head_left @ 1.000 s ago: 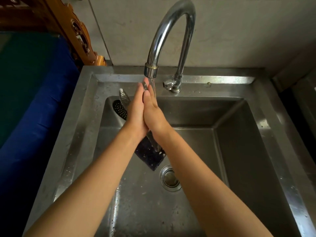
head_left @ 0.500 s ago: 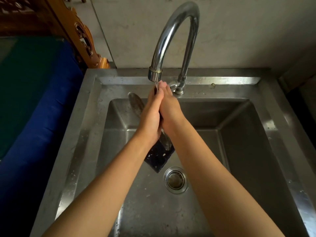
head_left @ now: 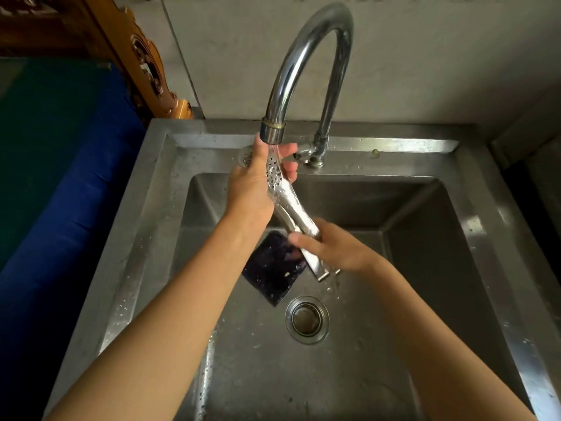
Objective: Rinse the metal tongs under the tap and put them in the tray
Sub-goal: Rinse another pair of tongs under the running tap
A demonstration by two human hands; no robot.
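Both hands are closed on the metal tongs (head_left: 288, 205), which are held slanted over the sink (head_left: 473, 226) with the perforated heads up under the tap (head_left: 306, 56). By the left hand (head_left: 252, 186) the upper, perforated end is cupped, fingers curled round behind it, directly below the spout where the water runs down the metal. By the right hand (head_left: 337, 250) the hinge end is pinched lower down, thumb laid across the top. A dark flat piece (head_left: 273, 268) lies on the basin floor beneath, near the drain (head_left: 307, 319). The tongs are judged stiff and fairly light, but wet polished steel is likely to be slippery, and the two arms may spring apart if only one is gripped. A hold across both arms near the hinge is judged safest for the carry. No tray is in view, so its place cannot be told.
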